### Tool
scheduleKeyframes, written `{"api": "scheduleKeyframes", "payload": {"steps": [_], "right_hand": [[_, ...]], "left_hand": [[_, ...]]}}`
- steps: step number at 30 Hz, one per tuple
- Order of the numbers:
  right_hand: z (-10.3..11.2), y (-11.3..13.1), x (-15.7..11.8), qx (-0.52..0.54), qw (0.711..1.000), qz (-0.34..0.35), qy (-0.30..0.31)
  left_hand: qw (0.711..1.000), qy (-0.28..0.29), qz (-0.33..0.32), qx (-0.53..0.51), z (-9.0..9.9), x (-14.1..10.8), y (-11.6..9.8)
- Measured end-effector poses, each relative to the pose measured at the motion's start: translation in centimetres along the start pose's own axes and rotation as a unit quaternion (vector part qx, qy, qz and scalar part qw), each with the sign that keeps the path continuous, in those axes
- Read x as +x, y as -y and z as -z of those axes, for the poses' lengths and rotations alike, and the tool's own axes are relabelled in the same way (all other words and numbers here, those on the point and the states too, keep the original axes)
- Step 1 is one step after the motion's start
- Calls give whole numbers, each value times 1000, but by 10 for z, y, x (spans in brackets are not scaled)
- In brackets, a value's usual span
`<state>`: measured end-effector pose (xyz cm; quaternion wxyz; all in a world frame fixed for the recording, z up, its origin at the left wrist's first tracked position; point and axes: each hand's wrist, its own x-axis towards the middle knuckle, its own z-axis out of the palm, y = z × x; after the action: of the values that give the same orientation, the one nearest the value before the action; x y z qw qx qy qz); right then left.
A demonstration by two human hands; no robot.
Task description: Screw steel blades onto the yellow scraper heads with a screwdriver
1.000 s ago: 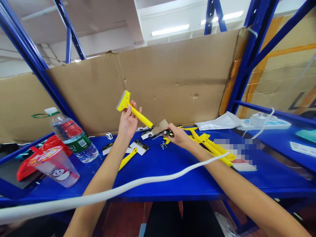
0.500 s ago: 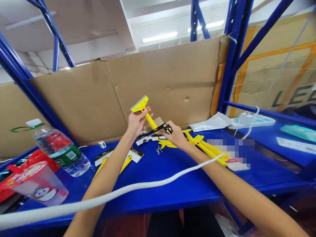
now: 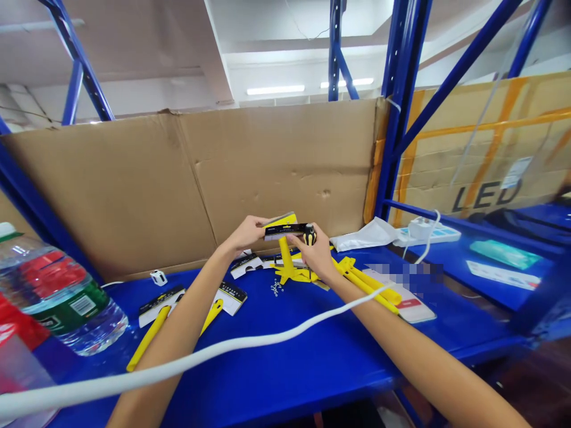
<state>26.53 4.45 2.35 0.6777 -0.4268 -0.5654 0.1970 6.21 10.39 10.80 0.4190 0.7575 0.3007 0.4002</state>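
Gripping a black-handled tool [image 3: 285, 229], the right hand [image 3: 317, 254] meets the left hand [image 3: 243, 233], closed on a yellow scraper [image 3: 280, 221]. A water bottle [image 3: 57, 291] stands at nine o'clock.

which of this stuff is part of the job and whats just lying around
In use: left hand holding a yellow scraper; right hand holding a black-and-yellow screwdriver; small metal parts just below them.

Lying around: water bottle; white power strip; other yellow scrapers.
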Motion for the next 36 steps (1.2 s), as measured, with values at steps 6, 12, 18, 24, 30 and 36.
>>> {"api": "scheduleKeyframes", "payload": {"steps": [6,12,18,24,30,36], "right_hand": [[-10,10,-8,57,997,-26,-35],[-9,14,-13,136,964,-121,193],[-9,18,-15,203,948,-115,215],[-11,17,-16,211,947,-112,215],[-11,19,-17,186,956,-118,195],[-11,23,-19,103,969,-103,200]], "left_hand": [[998,10,-1,56,9,-4,-7],[995,-30,-67,74,14,-9,-25],[992,50,-70,91,21,-27,-52],[985,97,-70,121,22,-38,-66],[969,72,-105,210,23,-42,-69],[954,92,-169,229,28,-44,-72]]}}
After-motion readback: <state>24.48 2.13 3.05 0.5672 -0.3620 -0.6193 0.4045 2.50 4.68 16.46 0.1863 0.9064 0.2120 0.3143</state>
